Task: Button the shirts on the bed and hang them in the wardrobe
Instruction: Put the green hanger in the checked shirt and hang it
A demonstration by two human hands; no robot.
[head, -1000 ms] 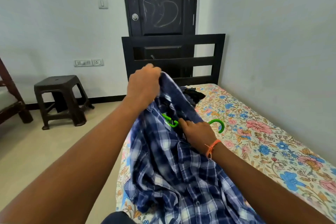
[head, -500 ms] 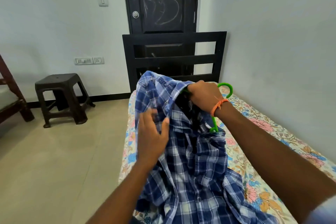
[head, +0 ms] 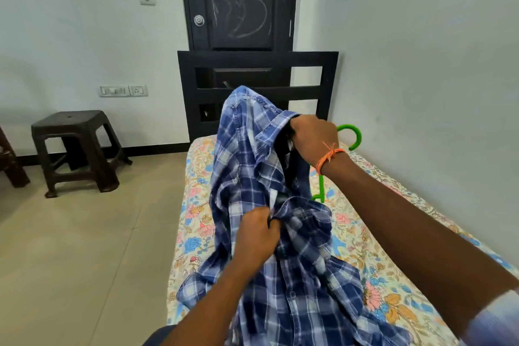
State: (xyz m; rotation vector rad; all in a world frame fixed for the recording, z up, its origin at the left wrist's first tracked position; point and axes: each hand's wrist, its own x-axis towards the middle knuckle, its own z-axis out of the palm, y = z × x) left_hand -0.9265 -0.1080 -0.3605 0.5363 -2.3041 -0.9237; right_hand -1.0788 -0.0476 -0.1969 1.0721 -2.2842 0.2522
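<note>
The right hand (head: 313,140) grips the collar of the blue checked shirt (head: 269,233) with the green hanger (head: 334,166) above the bed (head: 379,275), the left hand (head: 257,234) pinching its front, so hanging in the wardrobe seems left.

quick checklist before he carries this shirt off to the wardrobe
1. Hanger held: ok, the right hand grips it at the collar, hook sticking out.
2. Hanger seated in both shoulders: cannot tell, the shirt hides most of it; one green end pokes out low on the right.
3. Front buttoned: not ok, the top gapes open.
4. Left hand grip on the front: ok, it pinches the cloth mid-chest.
5. Shirt lifted off the bed: not ok, the lower half lies on it.
</note>
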